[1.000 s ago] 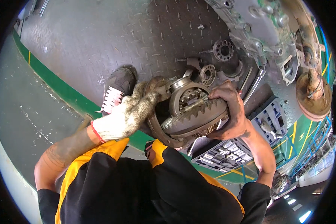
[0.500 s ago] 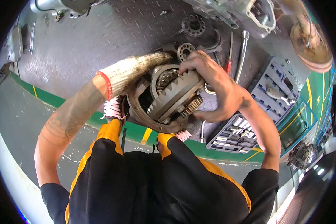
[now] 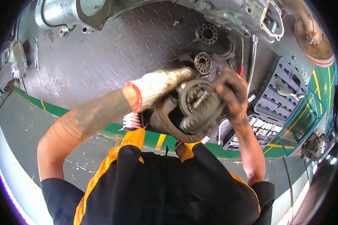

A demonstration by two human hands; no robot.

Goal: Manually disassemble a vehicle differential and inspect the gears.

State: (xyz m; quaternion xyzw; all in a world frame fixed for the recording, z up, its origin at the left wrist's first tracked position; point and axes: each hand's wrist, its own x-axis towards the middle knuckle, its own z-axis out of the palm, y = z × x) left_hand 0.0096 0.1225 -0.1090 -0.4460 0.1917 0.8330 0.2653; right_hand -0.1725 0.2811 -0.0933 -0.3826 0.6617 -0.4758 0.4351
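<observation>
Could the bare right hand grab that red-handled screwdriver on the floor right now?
Probably not yet. The right hand is gripping the heavy gear assembly together with the gloved left hand; the screwdriver lies just beyond it, otherwise unblocked.

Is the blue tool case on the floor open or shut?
Open. The blue tool case lies with its two halves spread flat on the floor, showing sockets and tools inside.

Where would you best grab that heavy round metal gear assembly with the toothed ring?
Probably by the rim of the round grey metal gear assembly, one hand from each side, as the gloved left hand and bare right hand do: it looks wide and heavy.
</observation>
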